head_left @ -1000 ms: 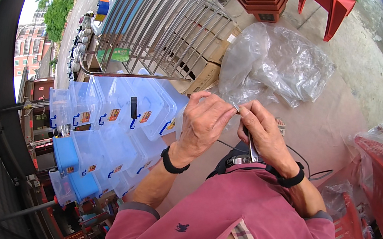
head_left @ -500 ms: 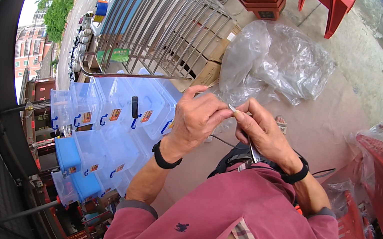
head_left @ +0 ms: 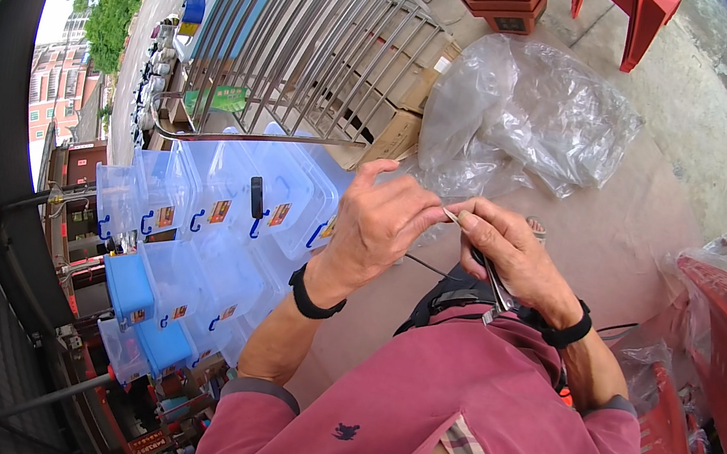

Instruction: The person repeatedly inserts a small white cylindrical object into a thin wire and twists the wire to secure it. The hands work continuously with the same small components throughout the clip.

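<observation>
Observation: the person's right hand [head_left: 509,249] is holding a slim metal tool [head_left: 502,295], fingers closed around it. The tool is lying across that palm, its lower end hanging toward the waist and its narrow tip [head_left: 450,216] emerging between the two hands, probably so that thumb and forefinger can steady the point.

The left hand [head_left: 381,226] is meeting that tip, fingers curled and gap narrow; I cannot tell whether they are pinching anything. Both hands are hovering in front of the body, presumably to keep the tip in sight.

Surroundings: clear plastic boxes [head_left: 232,176] are standing in rows at left, likely packed close to save floor. Metal rails [head_left: 253,138] are standing by cardboard cartons [head_left: 389,141]. A crumpled plastic sheet [head_left: 537,112] is lying beyond the hands, perhaps dropped there as wrapping.
</observation>
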Motion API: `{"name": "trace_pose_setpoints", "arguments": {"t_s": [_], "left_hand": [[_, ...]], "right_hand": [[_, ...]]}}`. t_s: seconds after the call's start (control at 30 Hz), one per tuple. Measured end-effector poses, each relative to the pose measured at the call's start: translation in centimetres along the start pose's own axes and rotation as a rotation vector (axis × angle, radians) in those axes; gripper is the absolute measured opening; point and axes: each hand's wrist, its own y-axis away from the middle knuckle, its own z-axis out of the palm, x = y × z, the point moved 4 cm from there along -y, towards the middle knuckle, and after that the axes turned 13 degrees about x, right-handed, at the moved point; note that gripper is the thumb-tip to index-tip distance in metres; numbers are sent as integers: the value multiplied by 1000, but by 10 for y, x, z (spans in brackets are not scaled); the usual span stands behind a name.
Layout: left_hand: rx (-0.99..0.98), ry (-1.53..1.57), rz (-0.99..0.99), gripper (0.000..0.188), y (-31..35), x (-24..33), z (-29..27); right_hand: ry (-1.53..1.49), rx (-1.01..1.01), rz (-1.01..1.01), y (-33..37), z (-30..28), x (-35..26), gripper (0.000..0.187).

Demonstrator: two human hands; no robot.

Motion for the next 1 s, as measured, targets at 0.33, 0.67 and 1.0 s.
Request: {"name": "trace_pose_setpoints", "arguments": {"t_s": [0.33, 0.67, 1.0], "left_hand": [[-113, 95, -36, 8, -2, -1, -4], [-93, 41, 8, 9, -5, 11, 1], [-60, 496, -688, 13, 2, 8, 13]], "right_hand": [[232, -42, -60, 7, -3, -13, 39], [270, 42, -142, 4, 3, -11, 32], [-32, 105, -171, 3, -2, 1, 37]]}}
